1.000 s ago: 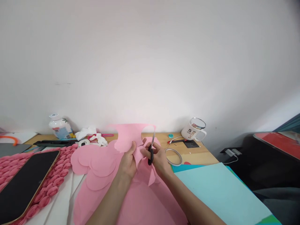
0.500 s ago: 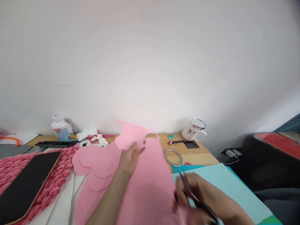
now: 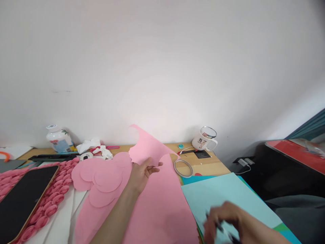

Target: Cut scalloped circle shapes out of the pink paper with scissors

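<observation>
My left hand (image 3: 142, 174) pinches a pink paper offcut (image 3: 148, 147) with curved cut edges, held up off the desk. Under that arm lie several pink paper circles (image 3: 108, 174), overlapping on the left, and a large pink sheet (image 3: 162, 203). My right hand (image 3: 227, 217), smeared by motion, is closed round scissors (image 3: 219, 226) at the lower right. It hovers above a light blue sheet (image 3: 236, 195), which rests on other blue and green paper. The scissors' blades are too blurred to make out.
A white mug (image 3: 204, 139) and a roll of tape (image 3: 183, 168) stand on the right of the wooden desk. At the left are a phone (image 3: 25, 203) on a pink woven mat (image 3: 58, 186), a white bottle (image 3: 61, 139) and crumpled tissue (image 3: 88, 145).
My right hand has moved right and down with the scissors, away from the pink sheet and over the light blue one. The pink offcut in my left hand has turned and shows more outline.
</observation>
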A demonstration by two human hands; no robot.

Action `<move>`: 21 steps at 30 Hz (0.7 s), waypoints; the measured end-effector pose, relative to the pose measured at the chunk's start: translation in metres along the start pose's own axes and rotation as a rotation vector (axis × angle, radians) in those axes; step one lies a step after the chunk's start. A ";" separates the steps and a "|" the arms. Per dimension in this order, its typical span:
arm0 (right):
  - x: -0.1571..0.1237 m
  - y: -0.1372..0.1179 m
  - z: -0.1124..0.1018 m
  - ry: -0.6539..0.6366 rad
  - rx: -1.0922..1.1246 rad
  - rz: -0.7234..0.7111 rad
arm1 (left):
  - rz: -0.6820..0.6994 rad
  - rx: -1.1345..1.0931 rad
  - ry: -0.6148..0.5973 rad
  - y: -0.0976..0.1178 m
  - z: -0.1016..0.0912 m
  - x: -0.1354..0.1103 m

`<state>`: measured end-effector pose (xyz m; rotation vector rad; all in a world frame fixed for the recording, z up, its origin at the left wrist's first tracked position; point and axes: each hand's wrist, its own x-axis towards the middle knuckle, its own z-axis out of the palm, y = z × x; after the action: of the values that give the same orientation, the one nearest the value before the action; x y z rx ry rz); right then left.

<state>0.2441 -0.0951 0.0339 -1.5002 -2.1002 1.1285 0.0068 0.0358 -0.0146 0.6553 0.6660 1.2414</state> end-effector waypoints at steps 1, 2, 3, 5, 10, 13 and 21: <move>0.011 -0.004 -0.002 0.138 0.035 -0.047 | 0.009 0.020 -0.003 0.000 0.000 0.000; 0.024 -0.007 -0.004 0.309 0.052 -0.084 | 0.017 0.041 -0.005 0.000 0.000 -0.001; 0.039 -0.009 -0.006 0.500 0.038 -0.118 | 0.022 0.062 -0.008 0.000 0.000 -0.001; 0.069 -0.010 -0.007 0.782 0.029 -0.189 | 0.027 0.104 -0.012 0.000 0.002 -0.002; 0.115 -0.013 0.000 0.706 0.429 -0.132 | 0.016 0.212 -0.007 0.003 0.006 -0.006; 0.119 -0.016 0.003 0.609 0.852 0.000 | -0.011 0.266 -0.008 0.004 0.005 -0.007; 0.110 -0.011 0.012 0.381 1.341 0.086 | -0.042 0.212 -0.042 -0.003 -0.005 -0.008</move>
<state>0.1856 -0.0027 0.0145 -0.9453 -0.6366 1.5810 0.0038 0.0280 -0.0194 0.8357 0.7792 1.1247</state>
